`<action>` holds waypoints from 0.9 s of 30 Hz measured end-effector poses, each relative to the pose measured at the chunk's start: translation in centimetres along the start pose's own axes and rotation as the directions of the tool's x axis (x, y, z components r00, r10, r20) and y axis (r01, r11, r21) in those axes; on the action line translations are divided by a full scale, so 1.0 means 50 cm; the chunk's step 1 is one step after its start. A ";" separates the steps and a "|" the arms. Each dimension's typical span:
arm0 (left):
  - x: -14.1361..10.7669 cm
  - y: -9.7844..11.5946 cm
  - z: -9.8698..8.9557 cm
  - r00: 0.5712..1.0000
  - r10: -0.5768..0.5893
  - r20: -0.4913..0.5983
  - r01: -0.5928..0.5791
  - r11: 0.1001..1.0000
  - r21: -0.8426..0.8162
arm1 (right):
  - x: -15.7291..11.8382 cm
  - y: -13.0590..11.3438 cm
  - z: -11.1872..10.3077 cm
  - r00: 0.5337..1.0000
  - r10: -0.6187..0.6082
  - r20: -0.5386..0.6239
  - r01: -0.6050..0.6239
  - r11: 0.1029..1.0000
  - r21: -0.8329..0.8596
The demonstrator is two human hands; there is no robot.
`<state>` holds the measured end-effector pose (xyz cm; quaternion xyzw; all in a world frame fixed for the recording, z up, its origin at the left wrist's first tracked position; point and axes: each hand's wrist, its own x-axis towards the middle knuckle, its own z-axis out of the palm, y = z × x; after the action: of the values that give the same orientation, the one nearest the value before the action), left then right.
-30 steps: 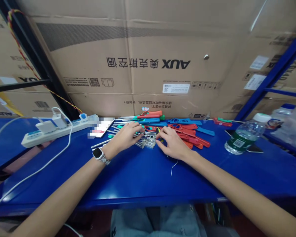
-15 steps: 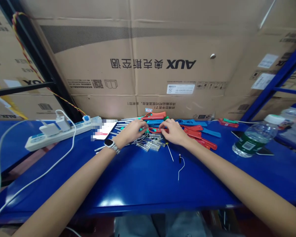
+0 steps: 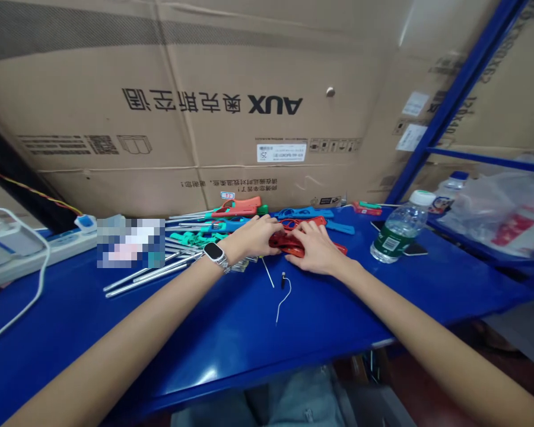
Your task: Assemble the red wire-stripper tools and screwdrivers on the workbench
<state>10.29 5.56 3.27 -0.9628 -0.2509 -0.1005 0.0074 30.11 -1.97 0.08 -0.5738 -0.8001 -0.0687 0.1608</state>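
Observation:
Both hands meet over red plastic handle shells (image 3: 289, 242) of stick lighters at the middle of the blue table. My left hand (image 3: 258, 238), with a watch at the wrist, is closed on the left end of the shells. My right hand (image 3: 314, 248) grips their right side with bent fingers. Fingers partly hide the shells, so I cannot tell how many are held. Behind lie blue handle shells (image 3: 305, 213) and an orange-red stick lighter (image 3: 242, 207). Long metal tubes (image 3: 151, 276) and green parts (image 3: 196, 238) lie left. Clear small parts (image 3: 239, 266) are partly under my left wrist.
In front lie a small yellow-handled screwdriver (image 3: 268, 274) and a black piece with a white wire (image 3: 283, 281). A water bottle (image 3: 396, 234) stands right beside a dark phone (image 3: 415, 249). Cartons (image 3: 213, 136) wall the back; a power strip (image 3: 75, 240) is left.
My view has turned to the right. Both hands have moved right, from the handle over the clear parts to the red shells, which they now grip.

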 end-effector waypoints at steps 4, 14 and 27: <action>0.016 0.004 0.009 0.998 -0.023 0.066 0.019 0.998 0.055 | 0.001 0.009 0.007 1.000 0.030 0.005 -0.030 0.995 0.096; 0.026 -0.007 0.012 0.999 -0.023 0.035 0.021 0.999 0.050 | -0.006 0.019 0.012 0.994 0.057 -0.094 -0.027 0.956 0.293; -0.007 -0.014 -0.036 0.987 0.063 -0.150 -0.055 0.997 0.058 | -0.012 0.015 -0.013 0.979 0.113 -0.171 -0.004 0.846 0.533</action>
<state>9.31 5.89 4.93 -0.9587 -0.2237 -0.1666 0.0554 31.12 -2.47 0.43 -0.5218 -0.7502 0.1034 0.3928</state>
